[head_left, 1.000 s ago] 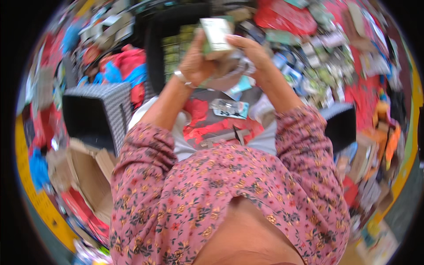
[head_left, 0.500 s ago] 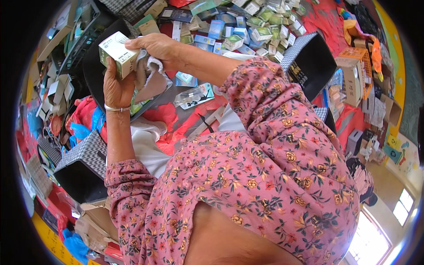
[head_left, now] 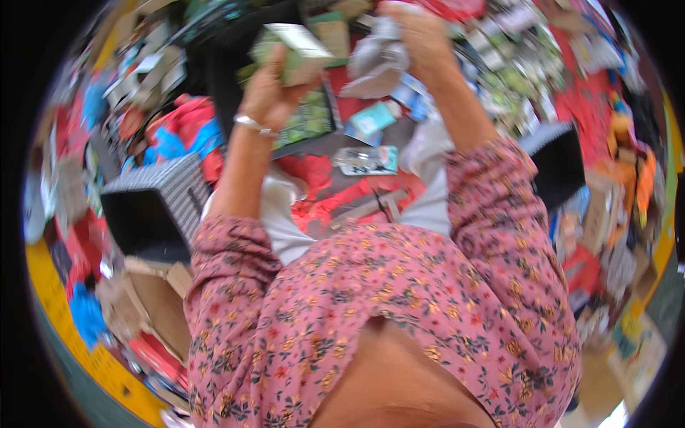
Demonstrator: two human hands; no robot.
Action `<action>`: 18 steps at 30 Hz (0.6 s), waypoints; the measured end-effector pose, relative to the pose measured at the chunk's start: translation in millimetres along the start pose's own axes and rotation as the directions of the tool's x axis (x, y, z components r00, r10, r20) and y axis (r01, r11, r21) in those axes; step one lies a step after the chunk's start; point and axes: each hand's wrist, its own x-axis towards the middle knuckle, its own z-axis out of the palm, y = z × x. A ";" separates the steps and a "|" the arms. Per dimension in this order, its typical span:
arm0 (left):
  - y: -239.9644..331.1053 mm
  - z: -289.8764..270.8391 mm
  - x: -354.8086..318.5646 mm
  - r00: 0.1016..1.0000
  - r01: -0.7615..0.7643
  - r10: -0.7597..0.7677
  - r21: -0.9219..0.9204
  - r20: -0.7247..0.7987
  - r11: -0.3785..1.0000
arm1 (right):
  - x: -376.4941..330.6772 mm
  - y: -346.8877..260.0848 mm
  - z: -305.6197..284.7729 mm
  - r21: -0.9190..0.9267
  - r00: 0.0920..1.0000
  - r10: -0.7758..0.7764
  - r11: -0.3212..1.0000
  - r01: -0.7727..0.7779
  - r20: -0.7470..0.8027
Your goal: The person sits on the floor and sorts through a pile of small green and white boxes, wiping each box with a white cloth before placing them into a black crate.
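My left hand (head_left: 272, 96), with a white bracelet on its wrist, grips a small white-and-green carton (head_left: 298, 51) at the upper left. A pale grey cloth (head_left: 378, 63) hangs bunched from my closed right hand (head_left: 421, 36), apart from the carton. Below my left hand is a black bin (head_left: 227, 78) with green packages (head_left: 308, 118) in it. Between my forearms lie a light-blue box (head_left: 372, 120) and a clear blister pack on a card (head_left: 367, 160). Motion blurs the hands and the carton.
Many small green-and-white cartons (head_left: 515, 82) are heaped at the upper right. Open black bins with patterned sides stand at the left (head_left: 146, 214) and right (head_left: 560, 164). An opened brown cardboard box (head_left: 153, 299) is at the lower left. Red sheeting (head_left: 310, 207) covers the ground.
My right hand has drawn away from the carton to the right, taking the cloth along. My left hand still holds the carton. The whole view has shifted and blurred.
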 end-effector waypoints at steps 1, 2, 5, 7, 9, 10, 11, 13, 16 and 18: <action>-8.7 14.8 1.2 0.999 0.003 -0.002 0.017 -0.035 1.000 | 10.9 -1.9 -10.5 -0.171 0.990 -0.110 0.981 0.094 -0.085; -10.1 15.6 -1.2 0.999 0.049 -0.049 -0.005 0.003 0.999 | 13.0 -7.7 -2.1 -0.096 0.988 -0.127 0.988 0.119 -0.083; -14.1 14.0 -4.0 0.996 0.079 -0.081 0.057 0.031 0.995 | -5.3 -25.7 28.4 -0.026 0.960 -0.272 0.961 0.274 0.066; -14.2 14.8 -6.3 0.993 0.115 -0.105 0.196 -0.062 0.974 | -22.7 -32.1 44.5 -0.100 0.909 -0.372 0.913 0.394 0.187; -20.2 14.5 -8.5 0.994 0.109 -0.097 0.338 -0.052 0.935 | -41.5 -33.2 66.6 -0.271 0.855 -0.431 0.820 0.504 0.289; -23.5 15.3 -10.3 0.997 0.066 -0.075 0.415 0.005 0.907 | -46.3 -30.2 74.2 -0.421 0.751 -0.514 0.624 0.658 0.413; -27.7 15.8 -11.5 0.996 0.026 -0.066 0.489 0.065 0.872 | -51.2 -24.4 78.8 -0.521 0.638 -0.547 0.376 0.766 0.542; -32.2 20.0 -14.2 0.992 -0.068 -0.007 0.594 0.124 0.802 | -39.8 2.1 78.5 -0.532 0.581 -0.577 0.277 0.800 0.574; -35.6 19.1 -10.0 0.972 -0.197 0.040 0.716 0.230 0.670 | -30.1 -0.1 68.0 -0.625 0.688 -0.450 0.306 0.718 0.570; -43.1 11.9 -7.1 0.941 -0.333 0.150 0.762 0.302 0.556 | -21.8 -4.6 58.7 -0.643 0.787 -0.425 0.459 0.613 0.447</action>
